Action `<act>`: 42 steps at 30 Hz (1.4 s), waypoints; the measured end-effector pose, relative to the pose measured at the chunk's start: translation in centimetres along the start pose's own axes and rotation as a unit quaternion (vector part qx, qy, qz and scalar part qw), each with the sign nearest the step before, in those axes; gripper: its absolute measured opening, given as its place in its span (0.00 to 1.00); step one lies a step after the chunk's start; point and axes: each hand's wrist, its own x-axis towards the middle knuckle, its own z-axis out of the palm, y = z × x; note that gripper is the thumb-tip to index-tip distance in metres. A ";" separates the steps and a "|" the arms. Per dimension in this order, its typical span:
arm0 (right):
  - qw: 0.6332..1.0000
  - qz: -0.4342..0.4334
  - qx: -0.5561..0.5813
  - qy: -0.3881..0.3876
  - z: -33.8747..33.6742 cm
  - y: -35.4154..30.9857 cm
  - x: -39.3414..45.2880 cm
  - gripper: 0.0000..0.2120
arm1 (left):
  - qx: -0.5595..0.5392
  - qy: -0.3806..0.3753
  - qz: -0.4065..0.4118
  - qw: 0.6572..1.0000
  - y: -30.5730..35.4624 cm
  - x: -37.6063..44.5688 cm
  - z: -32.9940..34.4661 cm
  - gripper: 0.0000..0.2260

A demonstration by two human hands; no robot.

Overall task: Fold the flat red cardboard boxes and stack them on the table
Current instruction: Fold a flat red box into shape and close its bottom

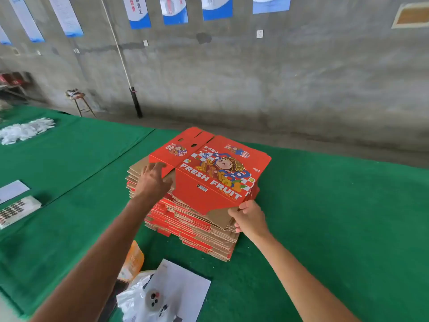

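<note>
Top box [216, 173] lay flat on the stack [192, 226] mid-table, right hand [249, 219] pinching its near corner, left hand [152, 180] spread at the left flap; best lifted evenly, clear of the sheets below.

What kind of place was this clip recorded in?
Probably a packing workshop or small warehouse: a bare concrete wall hung with posters, long tables under green cloth, and a tall stack of flat red fruit boxes being worked by hand.
</note>
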 end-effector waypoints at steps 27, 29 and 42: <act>0.991 -0.075 0.046 0.102 -12.4 -5.7 -5.6 0.24 | 0.066 0.148 0.128 0.978 11.2 0.6 -7.0 0.10; 0.974 -0.126 0.006 0.188 -18.4 -6.0 -8.0 0.27 | -0.061 0.170 0.160 0.971 14.8 -1.1 -8.7 0.09; 0.853 -0.223 0.106 0.460 -39.2 -0.2 -19.9 0.11 | -0.391 0.065 0.192 0.898 30.2 -10.3 -2.2 0.10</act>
